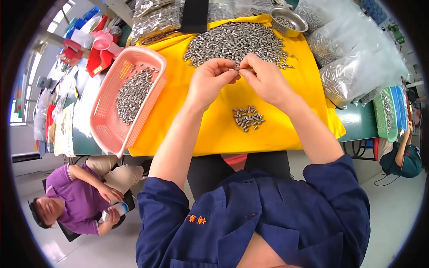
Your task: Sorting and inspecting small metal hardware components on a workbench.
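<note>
My left hand (212, 81) and my right hand (267, 80) meet above the yellow cloth (205, 134), fingertips pinched together. Between them shows a bit of a small metal cylinder (237, 69), mostly hidden by the fingers. Just beyond my hands spreads a large heap of small silver metal cylinders (237, 40). A smaller cluster of the same cylinders (248, 118) lies nearer to me, between my forearms. On the left stands a pink plastic basket (103, 129), holding more of these cylinders in a loose heap.
A steel bowl (295, 32) with some cylinders sits at the back right. Clear bags of metal parts (344, 76) line the right side, near a green basket (385, 114). More bags (154, 22) lie at the back. A seated person (78, 192) is at the left, another (404, 154) far right.
</note>
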